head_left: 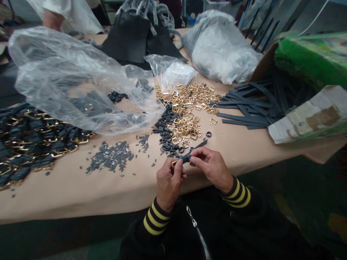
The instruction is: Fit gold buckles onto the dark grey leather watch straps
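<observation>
Near the table's front edge, my left hand [170, 178] pinches the end of a dark strap [185, 158] where a gold buckle [174, 163] shows. My right hand [213, 167] grips the same strap farther along with closed fingertips. The strap's narrow tip points up and to the right, past my fingers. Just beyond lie dark strap loops [164, 126] in a heap, beside a pile of loose gold buckles [187, 124]. One single dark loop [208, 134] sits apart, to the right of that heap.
Finished-looking straps with buckles [35, 139] cover the left side. Small dark pieces [111, 157] lie scattered near them. A clear plastic bag [81, 79] spreads behind. Loose dark straps [252, 103] stick out of a carton [306, 115] at right. Another person's arm [53, 20] shows at back left.
</observation>
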Motion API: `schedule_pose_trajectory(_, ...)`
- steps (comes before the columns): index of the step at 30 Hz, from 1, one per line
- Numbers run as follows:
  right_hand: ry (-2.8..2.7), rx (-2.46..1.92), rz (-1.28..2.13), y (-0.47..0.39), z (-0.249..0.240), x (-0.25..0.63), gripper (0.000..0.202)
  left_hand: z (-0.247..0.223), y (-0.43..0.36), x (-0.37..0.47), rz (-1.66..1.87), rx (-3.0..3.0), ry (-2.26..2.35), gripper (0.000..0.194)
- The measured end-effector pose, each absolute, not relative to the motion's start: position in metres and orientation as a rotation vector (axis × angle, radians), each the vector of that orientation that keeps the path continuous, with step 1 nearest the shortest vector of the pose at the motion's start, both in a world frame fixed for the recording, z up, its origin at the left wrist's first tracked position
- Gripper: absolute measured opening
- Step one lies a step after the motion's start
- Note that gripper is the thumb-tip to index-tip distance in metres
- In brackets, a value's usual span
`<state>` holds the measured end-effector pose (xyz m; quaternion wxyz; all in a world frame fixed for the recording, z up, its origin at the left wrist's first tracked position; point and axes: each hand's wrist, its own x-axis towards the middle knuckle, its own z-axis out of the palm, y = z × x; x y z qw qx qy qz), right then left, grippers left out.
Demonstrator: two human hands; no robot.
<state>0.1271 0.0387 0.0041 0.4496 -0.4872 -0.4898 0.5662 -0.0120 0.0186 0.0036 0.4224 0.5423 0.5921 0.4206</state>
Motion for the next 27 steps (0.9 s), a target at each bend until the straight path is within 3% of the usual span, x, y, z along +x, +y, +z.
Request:
schedule_pose_trajectory(8, -1.523, -1.318, 1.063, 0.036, 0.01, 0.126, 0.004, -0.002, 0.014, -0.009, 1.072, 1.596, 1.522, 0.011)
schedule_pose_trajectory(16, -1.161, -1.103, 1.591, 0.042, 0.003, 0.13, 0.02, 0.0, 0.019, -0.008, 1.091, 1.19, 1.306, 0.019)
schedule_pose_trajectory(22, -1.52, -1.184, 1.344, 0.043, 0.014, 0.133, 0.006, -0.002, 0.013, -0.003, 1.034, 1.252, 1.309, 0.025)
schedule_pose_trajectory(27, -1.38, -1.151, 1.483, 0.044, 0.014, 0.131, 0.013, -0.002, 0.015, -0.003, 1.074, 1.168, 1.347, 0.031)
